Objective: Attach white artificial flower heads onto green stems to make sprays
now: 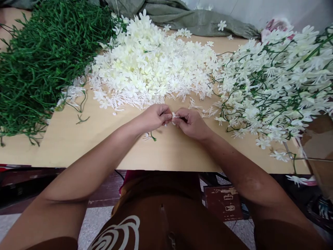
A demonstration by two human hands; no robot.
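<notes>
My left hand (155,117) and my right hand (191,122) meet just above the wooden table (85,140), both with fingers pinched closed. Between their fingertips sits a small white artificial flower (173,117); a thin green stem hangs below the left hand. Right behind the hands lies a big pile of loose white flower heads (153,62). A short green stem piece (151,137) lies on the table under my left wrist.
A heap of green plastic stems (39,59) fills the left side. Assembled flower sprays (281,80) cover the right. Grey-green cloth (187,17) lies at the back. A brown box (223,203) stands under the table edge.
</notes>
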